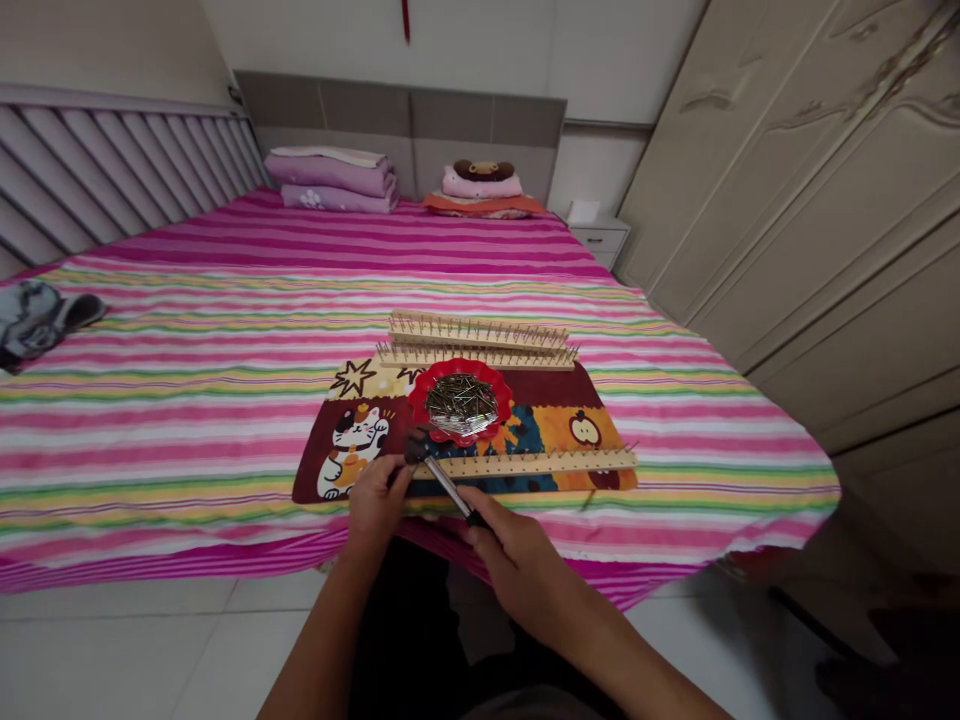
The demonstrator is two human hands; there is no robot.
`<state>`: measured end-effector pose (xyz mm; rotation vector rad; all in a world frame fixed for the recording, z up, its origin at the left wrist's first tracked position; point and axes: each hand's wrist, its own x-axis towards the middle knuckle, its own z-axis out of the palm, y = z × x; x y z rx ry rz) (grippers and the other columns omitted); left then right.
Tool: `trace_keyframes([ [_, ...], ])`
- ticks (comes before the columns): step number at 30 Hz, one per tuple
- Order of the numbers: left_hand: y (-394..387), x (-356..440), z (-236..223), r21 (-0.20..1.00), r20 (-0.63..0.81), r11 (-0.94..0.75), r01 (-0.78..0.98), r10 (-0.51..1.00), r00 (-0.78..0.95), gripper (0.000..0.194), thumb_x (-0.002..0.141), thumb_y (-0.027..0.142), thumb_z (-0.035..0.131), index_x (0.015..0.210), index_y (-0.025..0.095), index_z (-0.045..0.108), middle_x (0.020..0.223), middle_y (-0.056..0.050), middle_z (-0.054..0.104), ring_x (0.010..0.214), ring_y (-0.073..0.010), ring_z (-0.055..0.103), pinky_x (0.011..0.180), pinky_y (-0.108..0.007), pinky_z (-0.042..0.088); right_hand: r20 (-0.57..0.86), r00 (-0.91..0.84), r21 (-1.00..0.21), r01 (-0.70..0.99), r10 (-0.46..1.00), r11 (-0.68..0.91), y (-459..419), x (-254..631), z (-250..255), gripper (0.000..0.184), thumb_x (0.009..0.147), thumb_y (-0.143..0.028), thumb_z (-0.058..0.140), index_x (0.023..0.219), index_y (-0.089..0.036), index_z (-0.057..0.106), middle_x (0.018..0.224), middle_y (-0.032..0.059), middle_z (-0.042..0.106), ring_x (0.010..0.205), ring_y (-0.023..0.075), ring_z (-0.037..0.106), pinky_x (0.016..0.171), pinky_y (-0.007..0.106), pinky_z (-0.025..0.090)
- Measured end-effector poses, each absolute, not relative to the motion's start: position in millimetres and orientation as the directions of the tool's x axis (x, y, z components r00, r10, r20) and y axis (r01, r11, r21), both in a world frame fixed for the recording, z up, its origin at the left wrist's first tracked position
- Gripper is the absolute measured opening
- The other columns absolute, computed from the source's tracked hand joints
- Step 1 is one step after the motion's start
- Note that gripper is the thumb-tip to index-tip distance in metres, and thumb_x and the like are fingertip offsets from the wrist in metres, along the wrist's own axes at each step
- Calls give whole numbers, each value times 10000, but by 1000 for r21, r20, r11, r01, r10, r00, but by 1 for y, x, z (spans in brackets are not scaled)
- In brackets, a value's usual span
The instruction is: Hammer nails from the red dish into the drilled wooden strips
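Note:
My right hand (517, 555) is wrapped round the handle of a hammer (448, 486), whose dark head is over the left end of a wooden strip (525, 463). Small nails stand in a row along that strip. At the strip's left end, close to the hammer head, the fingers of my left hand (379, 497) are pinched together; what they hold, if anything, is too small to make out. Just beyond the strip, a red scalloped bowl (505, 396) holds a heap of loose nails (461, 402).
Two wooden strips (480, 357) studded with upright nails lie behind the bowl. A patterned mat (352, 450) is spread on the striped bed (187, 400). Folded bedding (334, 180) sits at the headboard. A wardrobe (810, 200) stands on the right, and grey cloth (37, 320) lies far left.

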<state>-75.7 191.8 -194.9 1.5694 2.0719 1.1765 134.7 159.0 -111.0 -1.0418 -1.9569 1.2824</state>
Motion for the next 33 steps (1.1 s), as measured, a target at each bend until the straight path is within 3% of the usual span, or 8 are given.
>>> trace_keyframes([
  [5, 191, -75, -196, 768, 218, 82, 635, 899, -380, 241, 754, 423, 505, 742, 223, 640, 776, -29, 678, 789, -201, 600, 752, -321, 444, 130, -517, -911, 274, 846, 307, 160, 132, -111, 502, 913, -85, 424, 1381, -264, 453, 1311, 43, 610, 1210, 185, 551, 1033, 362, 422],
  [10, 192, -75, -194, 777, 217, 84, 624, 894, -391, 237, 730, 431, 526, 722, 224, 642, 798, -37, 691, 813, -209, 607, 794, -339, 448, 75, -547, -911, 303, 834, 281, 161, 136, -104, 506, 918, -84, 411, 1385, -274, 447, 1324, 38, 603, 1212, 186, 551, 1033, 377, 424],
  [15, 192, -75, -196, 816, 185, 96, 571, 892, -413, 255, 723, 452, 548, 769, 225, 655, 817, -35, 698, 817, -208, 618, 801, -348, 469, 125, -479, -927, 256, 869, 274, 151, 156, -103, 436, 951, -190, 395, 1379, -262, 441, 1289, 57, 615, 1220, 192, 539, 1050, 392, 406],
  [19, 190, -79, -197, 831, 187, 63, 553, 904, -384, 365, 690, 482, 586, 926, 211, 650, 923, -56, 689, 855, -212, 626, 815, -353, 490, 78, -419, -936, 282, 905, 211, 132, 190, -123, 442, 945, -226, 418, 1384, -276, 444, 1129, 40, 690, 1170, 206, 577, 1006, 361, 448],
  [23, 196, -89, -192, 733, 189, 23, 679, 953, -237, 490, 581, 435, 653, 1015, 206, 646, 1051, -89, 679, 988, -267, 607, 901, -401, 460, -31, -386, -920, 371, 922, 125, 104, 224, -152, 433, 932, -254, 451, 1364, -271, 480, 1084, 55, 711, 1201, 229, 558, 1028, 397, 423],
  [27, 209, -98, -186, 679, 92, 37, 733, 987, -135, 400, 545, 398, 627, 909, 242, 681, 926, -56, 722, 873, -258, 646, 818, -363, 489, -29, -421, -908, 390, 907, 152, 85, 237, -164, 482, 902, -180, 472, 1371, -290, 469, 1305, 64, 612, 1208, 215, 558, 1002, 349, 444],
  [33, 215, -119, -174, 725, -48, 146, 673, 986, -163, 363, 471, 525, 628, 710, 256, 676, 756, -3, 727, 722, -236, 656, 662, -304, 502, 76, -489, -917, 308, 869, 254, 83, 237, -151, 665, 807, -14, 454, 1389, -334, 426, 1316, -3, 607, 1138, 163, 602, 964, 258, 458],
])
